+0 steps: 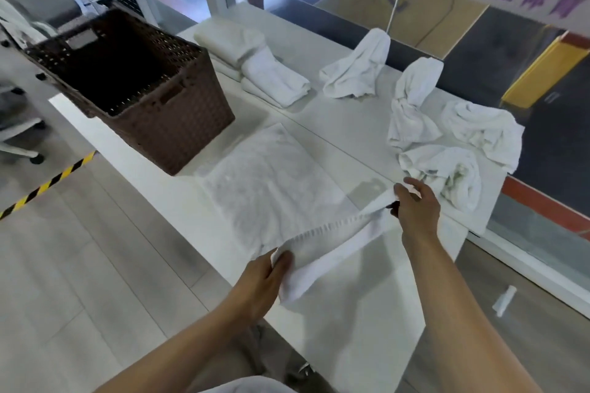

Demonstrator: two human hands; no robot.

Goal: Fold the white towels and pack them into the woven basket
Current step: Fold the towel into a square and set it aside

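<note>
Two hands pinch one white towel (pixel 271 188) by its hem: left hand (pixel 266 277) at one corner, right hand (pixel 416 206) at the other. Its length runs away from both grips across the table (pixel 351 131), toward the basket (pixel 191 124), which sits nearer the left hand

Cloth: white towel (pixel 277 198), soft matt terry with a ribbed woven band along one edge. Wickerwork: basket (pixel 191 124), dark brown woven strips, rough-textured, with an open lattice near the rim. Hard surfaces: counter (pixel 344 124), smooth matt white; floor (pixel 79 249), pale wood-grain planks with a faint sheen.
</note>
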